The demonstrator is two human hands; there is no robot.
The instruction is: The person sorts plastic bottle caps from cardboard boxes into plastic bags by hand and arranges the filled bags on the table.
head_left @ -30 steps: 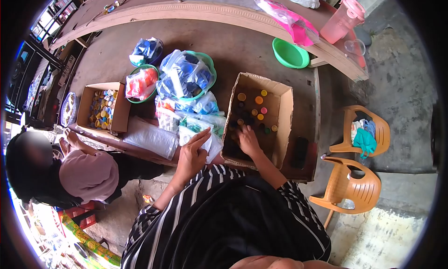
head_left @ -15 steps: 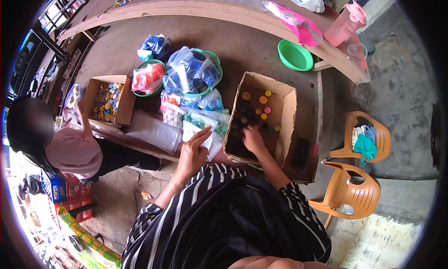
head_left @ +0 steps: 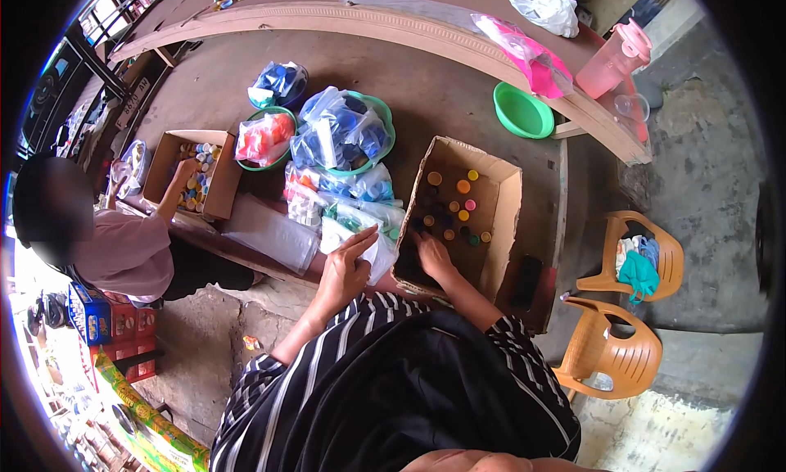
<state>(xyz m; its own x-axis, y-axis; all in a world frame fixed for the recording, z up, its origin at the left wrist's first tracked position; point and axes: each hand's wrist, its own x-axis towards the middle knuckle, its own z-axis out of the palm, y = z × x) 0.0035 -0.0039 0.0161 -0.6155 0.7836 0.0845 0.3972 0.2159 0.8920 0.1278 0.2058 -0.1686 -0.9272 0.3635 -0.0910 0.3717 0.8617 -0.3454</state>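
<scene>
An open cardboard box (head_left: 509, 226) stands before me with loose round plastic caps inside. Among them are a yellow cap (head_left: 472, 175), a pink cap (head_left: 470, 204) and a green cap (head_left: 474, 240); dark ones are hard to make out in the shade. My right hand (head_left: 432, 257) reaches down inside, by the near left wall, and its fingertips are lost among the dark caps. Left of the box, my left hand (head_left: 345, 274) is held up with its first fingers stretched out, in front of filled clear plastic bags (head_left: 354, 214). I see nothing in it.
A person (head_left: 123, 251) at the left has one hand in another cardboard box (head_left: 219, 189) of caps. Bagged blue caps (head_left: 340, 132) fill a green basin. Flat plastic bags (head_left: 270, 233) lie on the table, a green bowl (head_left: 524, 112) farther back. Orange chairs (head_left: 614, 349) stand right.
My right hand has shifted left and toward me inside the box. My left hand has barely moved. The person at the left has put a hand into their box.
</scene>
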